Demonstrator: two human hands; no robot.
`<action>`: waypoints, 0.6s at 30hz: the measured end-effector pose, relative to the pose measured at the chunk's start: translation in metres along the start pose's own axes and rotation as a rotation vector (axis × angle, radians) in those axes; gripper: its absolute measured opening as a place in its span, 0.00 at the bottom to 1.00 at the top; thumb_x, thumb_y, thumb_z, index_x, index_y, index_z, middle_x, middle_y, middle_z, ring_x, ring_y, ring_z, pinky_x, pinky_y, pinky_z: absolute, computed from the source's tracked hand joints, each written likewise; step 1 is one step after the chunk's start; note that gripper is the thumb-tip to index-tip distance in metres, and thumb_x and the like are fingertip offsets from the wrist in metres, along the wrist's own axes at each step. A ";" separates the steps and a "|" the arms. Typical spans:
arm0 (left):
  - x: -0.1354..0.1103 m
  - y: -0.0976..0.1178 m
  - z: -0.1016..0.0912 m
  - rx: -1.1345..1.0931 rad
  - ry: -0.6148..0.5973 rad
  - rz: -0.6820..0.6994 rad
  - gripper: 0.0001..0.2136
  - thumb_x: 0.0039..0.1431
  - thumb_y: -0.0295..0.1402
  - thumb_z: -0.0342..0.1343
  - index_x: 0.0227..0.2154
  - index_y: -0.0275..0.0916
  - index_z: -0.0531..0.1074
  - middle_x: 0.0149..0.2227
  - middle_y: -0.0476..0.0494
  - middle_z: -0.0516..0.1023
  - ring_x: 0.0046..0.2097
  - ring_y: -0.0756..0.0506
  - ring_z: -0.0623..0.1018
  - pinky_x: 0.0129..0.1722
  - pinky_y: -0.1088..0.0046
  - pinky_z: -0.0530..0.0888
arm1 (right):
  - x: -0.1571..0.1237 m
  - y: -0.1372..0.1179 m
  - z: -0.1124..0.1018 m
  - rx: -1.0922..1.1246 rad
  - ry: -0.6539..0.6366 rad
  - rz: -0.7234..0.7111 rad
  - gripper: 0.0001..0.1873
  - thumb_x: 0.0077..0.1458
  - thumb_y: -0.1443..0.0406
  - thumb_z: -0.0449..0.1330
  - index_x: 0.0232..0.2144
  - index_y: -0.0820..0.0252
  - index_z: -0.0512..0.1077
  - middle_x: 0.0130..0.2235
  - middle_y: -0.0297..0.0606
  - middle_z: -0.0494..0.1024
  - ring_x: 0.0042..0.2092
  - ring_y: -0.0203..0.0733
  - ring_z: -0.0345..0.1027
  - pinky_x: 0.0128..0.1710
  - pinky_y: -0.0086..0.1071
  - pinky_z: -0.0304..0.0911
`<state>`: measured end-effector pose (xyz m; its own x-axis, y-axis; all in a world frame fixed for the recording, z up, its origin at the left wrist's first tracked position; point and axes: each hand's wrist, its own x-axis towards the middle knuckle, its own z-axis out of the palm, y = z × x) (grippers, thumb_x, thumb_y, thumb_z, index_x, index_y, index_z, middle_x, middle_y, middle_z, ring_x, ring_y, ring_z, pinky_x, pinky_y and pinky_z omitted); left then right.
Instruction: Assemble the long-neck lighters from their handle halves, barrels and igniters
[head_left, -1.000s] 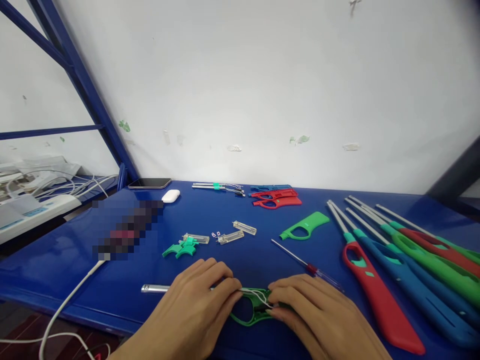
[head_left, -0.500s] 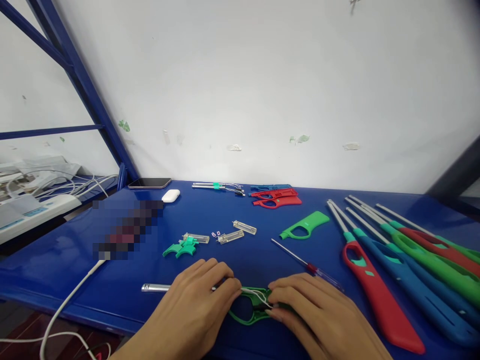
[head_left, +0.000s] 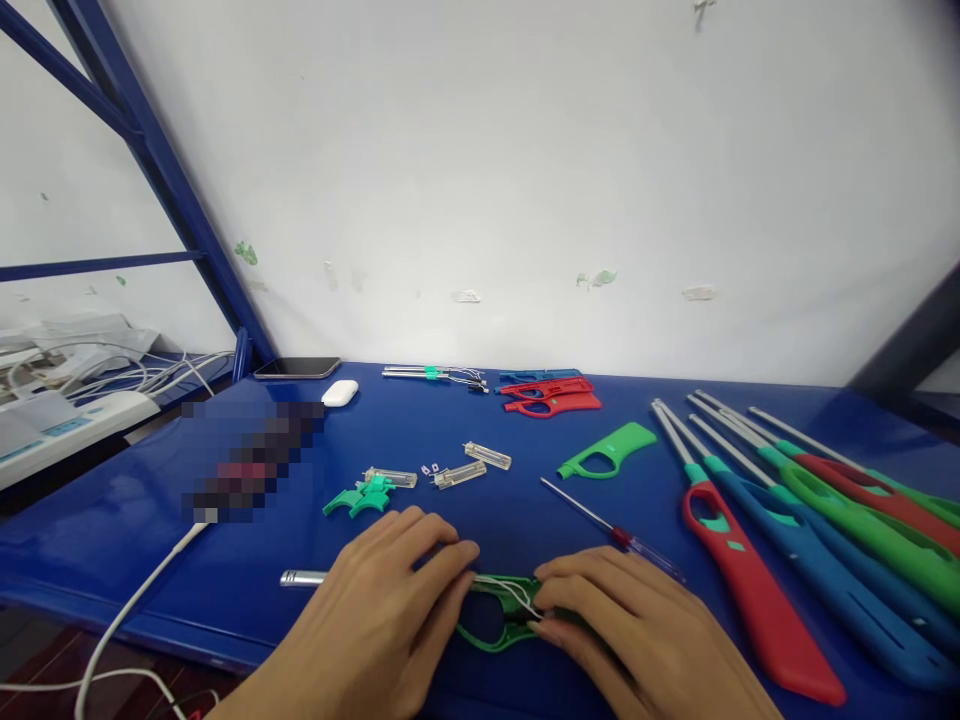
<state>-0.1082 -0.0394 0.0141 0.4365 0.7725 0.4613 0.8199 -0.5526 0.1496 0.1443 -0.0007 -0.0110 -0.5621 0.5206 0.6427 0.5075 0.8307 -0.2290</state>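
My left hand point(head_left: 390, 605) is closed around a silver lighter tube point(head_left: 301, 579), whose end sticks out to the left. The tube lies along a green lighter half-shell point(head_left: 491, 648) at the front of the table. Thin white wires point(head_left: 504, 584) run from my left fingers across the shell to my right fingertips. My right hand point(head_left: 637, 620) is closed on the shell's right end and touches the wires there. My fingers and palms hide much of the shell and what sits inside it.
Beyond my hands lie green triggers point(head_left: 360, 497), clear fuel tanks point(head_left: 461, 474) and a green half-shell point(head_left: 619, 447). A screwdriver point(head_left: 619, 535) lies near my right hand. Several whole lighters point(head_left: 757, 590) fill the right side. Red shells point(head_left: 551, 403) and tubes point(head_left: 409, 374) lie by the wall.
My left hand has shifted slightly, its index finger raised a little off the shell. My right hand stays in place. The whole view has moved very slightly.
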 end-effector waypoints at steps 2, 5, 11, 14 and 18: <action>0.004 -0.012 -0.005 0.047 0.016 -0.027 0.12 0.76 0.28 0.48 0.47 0.41 0.77 0.43 0.43 0.79 0.41 0.42 0.77 0.43 0.62 0.76 | 0.000 0.000 -0.001 0.007 0.008 0.009 0.23 0.78 0.55 0.45 0.38 0.49 0.77 0.39 0.25 0.86 0.38 0.33 0.82 0.41 0.27 0.73; 0.011 -0.039 -0.016 0.181 -0.052 -0.126 0.14 0.75 0.29 0.47 0.47 0.41 0.80 0.44 0.41 0.80 0.45 0.39 0.77 0.47 0.58 0.76 | 0.000 0.001 -0.002 0.030 -0.018 0.017 0.22 0.78 0.55 0.46 0.39 0.49 0.78 0.40 0.27 0.86 0.39 0.34 0.82 0.43 0.26 0.74; 0.021 -0.079 -0.028 0.241 -0.089 -0.214 0.16 0.73 0.36 0.49 0.46 0.40 0.82 0.45 0.37 0.82 0.47 0.35 0.79 0.47 0.54 0.78 | -0.002 0.001 -0.002 0.051 -0.050 0.025 0.24 0.78 0.56 0.45 0.40 0.49 0.80 0.41 0.30 0.87 0.40 0.36 0.82 0.44 0.27 0.75; 0.029 -0.080 -0.039 0.238 -0.068 -0.228 0.16 0.73 0.39 0.49 0.46 0.41 0.82 0.44 0.39 0.83 0.47 0.35 0.81 0.47 0.53 0.78 | -0.002 0.002 -0.002 0.046 -0.051 0.006 0.24 0.78 0.56 0.45 0.40 0.49 0.80 0.41 0.29 0.87 0.40 0.36 0.83 0.44 0.27 0.75; -0.002 -0.072 -0.053 0.218 0.125 -0.272 0.14 0.74 0.44 0.54 0.46 0.43 0.80 0.46 0.45 0.82 0.48 0.38 0.81 0.49 0.56 0.78 | -0.001 0.004 -0.002 0.029 -0.072 0.002 0.24 0.78 0.56 0.45 0.41 0.49 0.80 0.41 0.28 0.87 0.41 0.35 0.83 0.45 0.27 0.75</action>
<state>-0.1881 -0.0180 0.0489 0.1538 0.8306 0.5352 0.9652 -0.2421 0.0984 0.1484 0.0013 -0.0110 -0.6069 0.5343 0.5884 0.4902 0.8344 -0.2521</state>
